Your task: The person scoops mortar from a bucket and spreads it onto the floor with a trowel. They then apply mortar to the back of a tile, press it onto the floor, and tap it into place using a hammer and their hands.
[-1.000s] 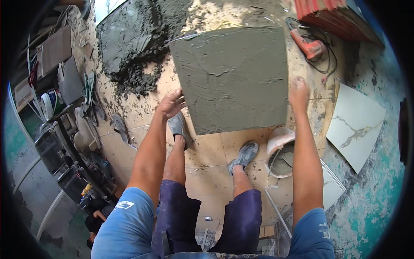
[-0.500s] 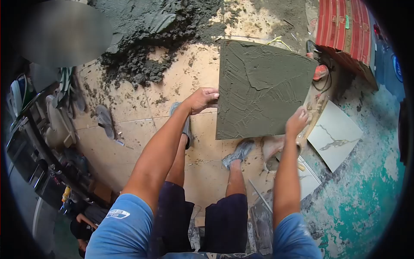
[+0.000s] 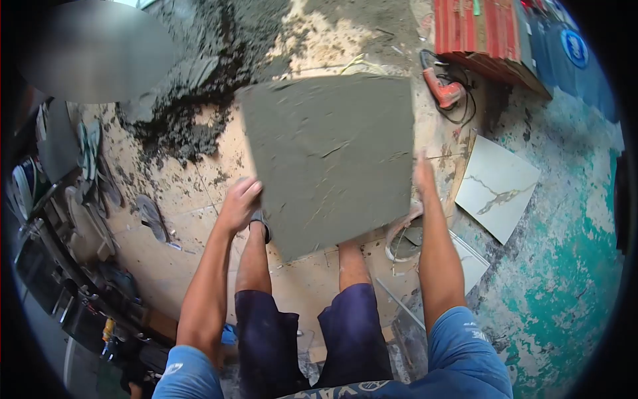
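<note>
A square tile [image 3: 332, 156], its upper face coated in smooth wet grey mortar with a few ridges, is held up between my hands above the floor and my legs. My left hand [image 3: 242, 203] grips its left edge, thumb and fingers pressed together there. At the opposite edge is my right hand [image 3: 423, 174], blurred, its fingers partly hidden by the tile's edge. The tile hides my feet for the most part.
Wet mortar [image 3: 189, 130] is heaped at the upper left. A red power tool [image 3: 445, 92] with a cable lies at the upper right, below red boxes [image 3: 475, 30]. A marbled tile [image 3: 498, 189] rests at right. Slippers [image 3: 151, 216] lie at left.
The coated tile has shifted left and now faces the camera more squarely. My left hand has moved left and down with it; my right hand has moved left and up.
</note>
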Demonstrator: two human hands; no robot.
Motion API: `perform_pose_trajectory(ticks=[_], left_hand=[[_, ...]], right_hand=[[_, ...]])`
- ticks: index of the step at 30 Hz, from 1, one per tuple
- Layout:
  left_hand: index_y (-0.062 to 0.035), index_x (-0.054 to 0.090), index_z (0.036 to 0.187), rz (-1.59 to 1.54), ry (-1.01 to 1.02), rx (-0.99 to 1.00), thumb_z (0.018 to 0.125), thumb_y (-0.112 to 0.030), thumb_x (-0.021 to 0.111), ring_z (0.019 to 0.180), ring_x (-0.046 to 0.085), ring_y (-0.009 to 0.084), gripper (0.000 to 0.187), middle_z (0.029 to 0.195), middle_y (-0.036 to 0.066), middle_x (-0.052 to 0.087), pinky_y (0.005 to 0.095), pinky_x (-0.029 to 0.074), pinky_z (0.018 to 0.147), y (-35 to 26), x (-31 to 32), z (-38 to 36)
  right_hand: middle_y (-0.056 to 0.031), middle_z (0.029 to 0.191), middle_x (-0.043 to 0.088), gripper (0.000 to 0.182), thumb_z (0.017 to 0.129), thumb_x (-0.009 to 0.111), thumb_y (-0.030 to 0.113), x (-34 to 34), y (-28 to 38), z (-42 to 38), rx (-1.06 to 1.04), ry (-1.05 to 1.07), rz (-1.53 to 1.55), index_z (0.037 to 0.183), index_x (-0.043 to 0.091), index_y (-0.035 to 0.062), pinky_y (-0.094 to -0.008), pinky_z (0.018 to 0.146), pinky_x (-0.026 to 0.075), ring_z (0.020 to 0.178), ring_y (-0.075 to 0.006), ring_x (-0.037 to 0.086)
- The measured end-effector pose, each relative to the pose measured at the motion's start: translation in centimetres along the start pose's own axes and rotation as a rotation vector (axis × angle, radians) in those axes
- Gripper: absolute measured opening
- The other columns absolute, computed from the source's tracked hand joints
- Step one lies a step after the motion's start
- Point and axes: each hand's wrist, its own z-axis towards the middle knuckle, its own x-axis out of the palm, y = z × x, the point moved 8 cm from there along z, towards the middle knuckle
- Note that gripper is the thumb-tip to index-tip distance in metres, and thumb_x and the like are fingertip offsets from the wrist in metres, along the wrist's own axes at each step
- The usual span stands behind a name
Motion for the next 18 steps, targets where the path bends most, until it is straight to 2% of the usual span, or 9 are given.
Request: perform_pose_trajectory(ticks=[1,3,5,6,8,10,12,15,18], left_hand=[[-0.0029,0.061,0.105,0.023,-0.041,0.03,0.096,-0.029,0.053,0.068,0.044,0.0067,0.028,0.078,-0.002,0.051,0.0244,0.039,0.061,-3.3,0.7,-3.5],[-0.0002,0.059,0.102,0.232,-0.121,0.073,0.097,-0.028,0.051,0.065,0.042,0.0061,0.029,0.077,-0.002,0.05,0.024,0.038,0.059,-7.1,0.9,-9.0],[-0.0022,0.058,0.096,0.228,-0.247,0.06,0.097,-0.027,0.053,0.066,0.043,0.0063,0.026,0.077,-0.003,0.049,0.0234,0.038,0.059,-9.1,0.8,-13.3],[-0.0022,0.058,0.096,0.254,-0.25,0.071,0.097,-0.027,0.053,0.066,0.043,0.0063,0.026,0.077,-0.003,0.049,0.0234,0.038,0.059,-9.4,1.6,-14.6],[-0.0061,0.056,0.09,0.012,-0.302,0.137,0.096,-0.025,0.056,0.066,0.044,0.0057,0.02,0.075,-0.004,0.046,0.0227,0.04,0.059,-10.3,2.3,-16.6],[-0.0097,0.054,0.085,0.029,-0.404,0.148,0.095,-0.022,0.059,0.066,0.045,0.0048,0.017,0.074,-0.006,0.045,0.022,0.041,0.059,-10.8,3.6,-17.7],[-0.0098,0.054,0.082,0.1,-0.461,0.192,0.095,-0.02,0.06,0.066,0.045,0.0036,0.017,0.072,-0.007,0.047,0.0208,0.042,0.06,-11.4,5.7,-17.8],[-0.0069,0.054,0.08,0.236,-0.506,0.257,0.095,-0.016,0.059,0.067,0.045,0.0039,0.018,0.074,-0.005,0.049,0.0215,0.037,0.059,-11.6,8.6,-17.1],[-0.0046,0.054,0.079,0.383,-0.569,0.301,0.094,-0.014,0.06,0.068,0.044,0.004,0.018,0.074,-0.004,0.049,0.0217,0.034,0.059,-13.0,12.5,-16.8]], right_hand=[[-0.0209,0.12,0.062,0.08,0.098,0.022,0.062,0.8,1.9,-2.3,-0.022,0.045,0.154,0.122,0.06,-0.0038,-0.0345,0.097,0.043,0.11,-0.0261,0.057],[-0.0231,0.13,0.055,0.085,0.096,0.021,0.066,2.9,3.4,-3.9,-0.095,0.177,0.222,0.129,0.053,-0.0056,-0.0403,0.105,0.036,0.122,-0.0311,0.051],[-0.0241,0.138,0.049,0.089,0.094,0.023,0.069,5.4,5.4,-5.8,-0.033,0.368,0.252,0.133,0.05,-0.0053,-0.0413,0.109,0.032,0.13,-0.0321,0.044],[-0.0241,0.138,0.049,0.089,0.094,0.023,0.069,5.7,6.6,-6.2,-0.041,0.371,0.28,0.133,0.05,-0.0053,-0.0413,0.109,0.032,0.13,-0.0321,0.044],[-0.0243,0.141,0.046,0.09,0.092,0.024,0.072,7.2,8.4,-6.5,-0.053,0.515,0.233,0.134,0.048,-0.0048,-0.0407,0.11,0.029,0.134,-0.031,0.041],[-0.0233,0.142,0.045,0.091,0.092,0.025,0.072,8.7,9.1,-5.4,-0.076,0.549,0.27,0.135,0.048,-0.0047,-0.0408,0.111,0.028,0.134,-0.0308,0.04],[-0.0224,0.143,0.044,0.092,0.091,0.025,0.073,9.9,9.7,-3.8,-0.097,0.577,0.294,0.135,0.047,-0.0046,-0.0409,0.111,0.027,0.135,-0.0305,0.039],[-0.0183,0.146,0.042,0.092,0.09,0.025,0.074,10.8,10.0,-1.8,-0.162,0.638,0.202,0.138,0.045,-0.0023,-0.0404,0.112,0.026,0.137,-0.0298,0.036],[-0.0205,0.144,0.044,0.09,0.091,0.025,0.073,9.7,10.0,-1.8,-0.147,0.657,0.158,0.137,0.046,-0.0013,-0.0395,0.111,0.027,0.136,-0.03,0.038]])
